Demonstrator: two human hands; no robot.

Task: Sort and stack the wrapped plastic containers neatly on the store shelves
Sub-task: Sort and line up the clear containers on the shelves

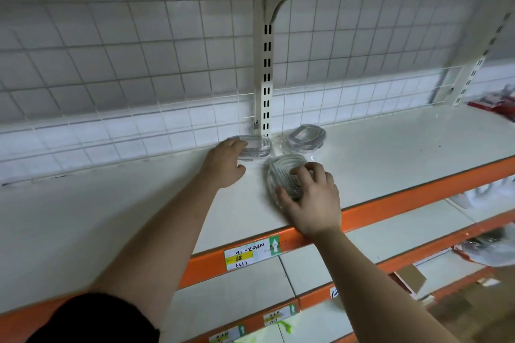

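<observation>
Three clear wrapped plastic containers lie on the white shelf [390, 147] near the slotted upright. My left hand [225, 164] grips the left end of an oval container [257, 147] lying by the back grid. My right hand [312, 198] holds a second oval container [281, 172], ribbed face up, with the fingers curled over its right rim and the thumb at its near end. A third, rounder container [306, 138] leans tilted behind it, touched by neither hand.
A wire grid back panel [139, 64] and a slotted upright [266, 78] close the rear. The shelf's orange front edge [418, 198] carries a price tag [250, 255]. Lower shelves hold red packaged goods [498, 104] at far right and a cardboard piece [409, 278].
</observation>
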